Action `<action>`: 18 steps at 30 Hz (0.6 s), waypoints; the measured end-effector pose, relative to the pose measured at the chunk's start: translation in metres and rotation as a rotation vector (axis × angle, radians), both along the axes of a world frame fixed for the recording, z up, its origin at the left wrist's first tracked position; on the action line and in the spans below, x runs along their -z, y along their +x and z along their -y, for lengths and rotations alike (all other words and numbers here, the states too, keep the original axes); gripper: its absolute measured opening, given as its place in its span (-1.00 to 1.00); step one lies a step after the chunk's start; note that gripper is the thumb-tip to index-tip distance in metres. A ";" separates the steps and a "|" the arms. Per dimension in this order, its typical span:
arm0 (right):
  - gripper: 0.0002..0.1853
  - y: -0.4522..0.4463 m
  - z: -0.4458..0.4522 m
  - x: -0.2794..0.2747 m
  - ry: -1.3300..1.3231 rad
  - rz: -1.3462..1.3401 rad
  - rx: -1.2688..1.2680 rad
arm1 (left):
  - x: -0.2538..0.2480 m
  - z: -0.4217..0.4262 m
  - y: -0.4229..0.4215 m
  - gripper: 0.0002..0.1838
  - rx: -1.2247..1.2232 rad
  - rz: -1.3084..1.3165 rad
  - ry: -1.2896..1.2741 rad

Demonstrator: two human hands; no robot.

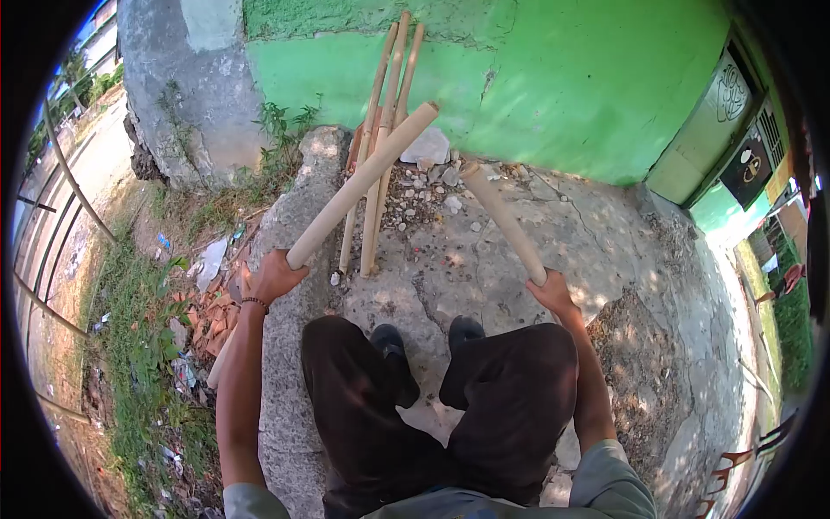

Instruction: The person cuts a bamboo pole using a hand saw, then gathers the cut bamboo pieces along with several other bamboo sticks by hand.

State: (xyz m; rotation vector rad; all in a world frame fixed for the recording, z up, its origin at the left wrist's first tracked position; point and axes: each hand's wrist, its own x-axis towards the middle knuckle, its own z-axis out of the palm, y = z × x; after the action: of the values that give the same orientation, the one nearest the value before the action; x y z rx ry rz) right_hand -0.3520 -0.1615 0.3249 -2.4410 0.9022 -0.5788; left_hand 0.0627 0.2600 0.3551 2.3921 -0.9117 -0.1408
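My left hand [277, 277] is wrapped around a long, pale tan wooden pole [363, 185], which slants up and to the right. Its lower end shows beyond my forearm on the left. In my right hand [555, 295] is a second pole [504, 223], tilted up and to the left; whatever part lies below that hand is hidden by my arm. The two upper ends are apart. Beyond them, several similar poles [404, 82] lean upright against the green wall [596, 78], partly covered by the left pole.
Cracked concrete [596, 208] with loose stones lies ahead of my shoes [389, 339]. A raised concrete kerb [290, 363] runs along the left, beside broken tile pieces [212, 320], litter and weeds. A door [713, 121] stands at the upper right.
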 end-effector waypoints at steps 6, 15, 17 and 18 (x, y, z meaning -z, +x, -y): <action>-0.60 -0.023 0.055 0.033 -0.200 -0.333 -0.047 | 0.072 -0.006 0.046 -0.56 0.092 0.088 0.168; -0.56 -0.046 0.138 0.156 -0.197 -0.719 -0.015 | 0.161 0.084 0.049 -0.39 0.305 -0.053 0.358; -0.56 -0.051 0.143 0.192 -0.208 -0.764 -0.002 | 0.194 0.104 0.050 -0.44 0.372 -0.063 0.269; -0.56 -0.051 0.142 0.205 -0.183 -0.818 -0.002 | 0.195 0.117 0.043 -0.49 0.396 -0.059 0.302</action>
State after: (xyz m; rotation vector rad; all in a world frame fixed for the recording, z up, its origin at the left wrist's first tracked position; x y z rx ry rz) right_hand -0.4029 -0.3030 0.1202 -2.8732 1.1713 0.4119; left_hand 0.1061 0.1432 0.1598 2.4261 -1.4112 -0.5307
